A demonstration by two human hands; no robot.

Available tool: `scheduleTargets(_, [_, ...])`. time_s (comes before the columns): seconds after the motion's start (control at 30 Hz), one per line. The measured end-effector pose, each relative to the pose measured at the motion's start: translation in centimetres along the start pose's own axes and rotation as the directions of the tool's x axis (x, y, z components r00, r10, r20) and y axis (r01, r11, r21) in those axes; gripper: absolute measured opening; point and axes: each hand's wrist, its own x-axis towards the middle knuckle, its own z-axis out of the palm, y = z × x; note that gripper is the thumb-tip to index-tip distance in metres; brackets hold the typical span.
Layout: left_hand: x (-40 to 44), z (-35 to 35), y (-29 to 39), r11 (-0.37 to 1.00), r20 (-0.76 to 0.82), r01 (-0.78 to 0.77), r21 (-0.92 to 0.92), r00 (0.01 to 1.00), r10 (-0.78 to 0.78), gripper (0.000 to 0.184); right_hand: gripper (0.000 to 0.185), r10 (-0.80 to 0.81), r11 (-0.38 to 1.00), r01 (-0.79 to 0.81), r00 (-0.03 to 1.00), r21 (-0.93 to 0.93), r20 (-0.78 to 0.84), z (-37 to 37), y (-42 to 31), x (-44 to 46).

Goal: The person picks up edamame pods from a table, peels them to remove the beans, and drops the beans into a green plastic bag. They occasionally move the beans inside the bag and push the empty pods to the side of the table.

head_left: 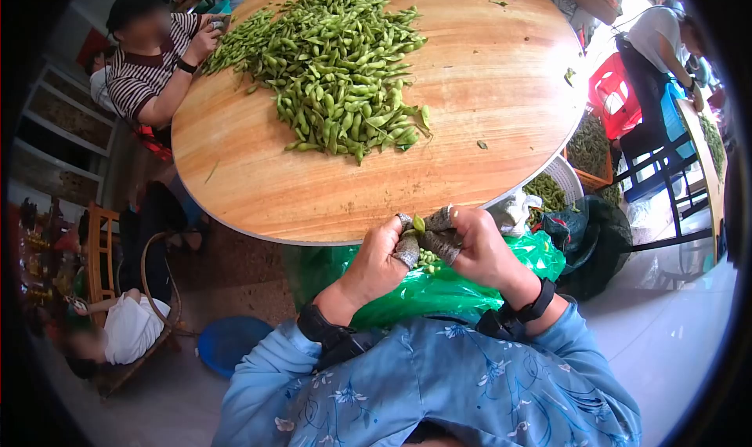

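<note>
Shelling, apparently: left hand (377,260) and right hand (486,251) pinch one green pod (419,224) at six o'clock by the surface (493,102). Next, parting it likely calls for opposed thumb pressure.

An indoor shared workroom is suggested — a large round pale-wood table (486,133) is piled with green bean pods (333,83), an orange plastic crate (591,180) is loaded too — and a second wooden table (696,137) is attended by a person in a white top (656,36).
</note>
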Motion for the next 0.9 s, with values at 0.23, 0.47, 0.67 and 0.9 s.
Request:
scheduleTargets(0.23, [-0.1, 0.0, 1.0, 0.989, 0.102, -0.011, 0.144, 0.995, -0.004, 0.025, 0.012, -0.036, 0.982, 0.020, 0.996, -0.188, -0.085, -2.6, 0.1, -1.5])
scheduleTargets(0.47, [0.8, -1.8, 4.1, 0.817, 0.143, -0.321, 0.480, 0.947, 0.288, 0.021, 0.023, 0.044, 0.574, -0.474, 0.833, -0.668, -0.552, -14.3, 0.4, -7.5])
scheduleTargets(0.67, [7.6, -5.1, 3.1, 0.509, -0.157, -0.260, 0.820, 0.754, 0.637, 0.013, 0.016, -0.123, 0.778, -0.342, 0.740, -0.527, -0.662, -14.9, 1.4, -9.0])
scheduleTargets(0.9, [10.2, -6.8, 1.1, 0.282, -0.135, -0.029, 0.959, 0.827, 0.545, 0.006, 0.015, -0.062, 0.961, -0.093, 0.845, -0.259, -0.532, -9.8, 0.8, -5.4])
